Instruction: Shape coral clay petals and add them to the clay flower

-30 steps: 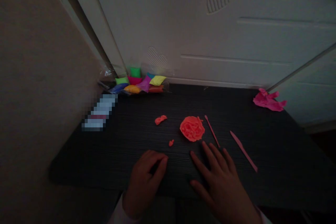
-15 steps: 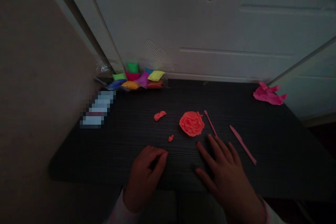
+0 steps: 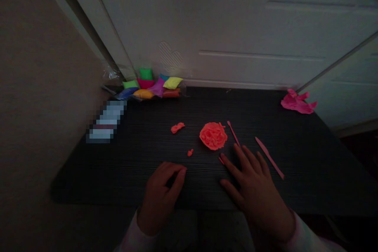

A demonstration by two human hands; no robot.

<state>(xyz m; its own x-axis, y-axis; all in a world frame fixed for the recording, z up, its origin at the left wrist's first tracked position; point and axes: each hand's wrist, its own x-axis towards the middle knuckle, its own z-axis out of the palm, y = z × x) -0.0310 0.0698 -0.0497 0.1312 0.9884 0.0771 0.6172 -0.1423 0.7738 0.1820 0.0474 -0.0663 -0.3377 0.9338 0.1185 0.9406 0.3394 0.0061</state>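
Spreading across most of the view, the dark table (image 3: 295, 173) carries everything; a pale panelled door stands beyond its far edge. Both hands lie at the near edge. The right hand (image 3: 254, 193) lies flat, palm down, fingers (image 3: 240, 157) splayed wide and holding nothing — a thin pink stick tool (image 3: 232, 133) runs out from under the fingertips, and whether they press on it cannot be told in this dim light. The left hand (image 3: 161, 193) is loosely curled, knuckles up, fingertips on the table; it seems to hold nothing, though its palm is hidden.

Just beyond the right fingertips sits the orange clay flower (image 3: 213, 136), a round ruffled mass that looks already shaped. What seems left over lies loose: a small orange clay scrap (image 3: 177, 127) well beyond the left fingers, and a tiny orange crumb (image 3: 190, 152) between those fingers and the flower. Neither is joined to the flower.

To the right of the right fingers, close by, lies a flat pink knife tool (image 3: 269, 157). Far beyond the left fingers, against the door, is a heap of coloured clay packets (image 3: 152, 86); far off to the right, a crumpled pink wrapper (image 3: 297, 102). Nothing stands between fingers and flower except the stick tool.
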